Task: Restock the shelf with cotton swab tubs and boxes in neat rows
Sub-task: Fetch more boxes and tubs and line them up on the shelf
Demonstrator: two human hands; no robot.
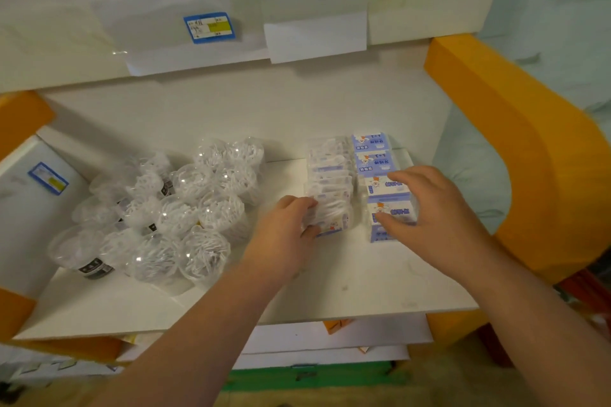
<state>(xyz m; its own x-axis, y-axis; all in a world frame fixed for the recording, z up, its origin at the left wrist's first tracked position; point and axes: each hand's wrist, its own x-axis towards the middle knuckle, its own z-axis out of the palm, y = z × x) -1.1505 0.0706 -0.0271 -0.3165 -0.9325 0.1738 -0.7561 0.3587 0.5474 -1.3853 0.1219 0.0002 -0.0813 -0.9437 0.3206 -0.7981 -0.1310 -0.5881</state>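
So you had both hands on the white shelf at this point. Your left hand was curled around the front pack of the clear cotton swab box row, fingers over its top and thumb against the near face, so it was gripping that one. Your right hand was spread fairly wide over the blue-and-white cotton swab boxes, fingertips resting on the two nearest ones, thumb on the front box's left side; it looked more like pressing than holding. Those two rows ran side by side from about 6 toward 12 o'clock, touching or nearly so. Off at 9 o'clock from your left hand sat the cluster of clear round cotton swab tubs, packed tight, a few with black labels. A blue price tag hung at 12 o'clock on the shelf edge above.
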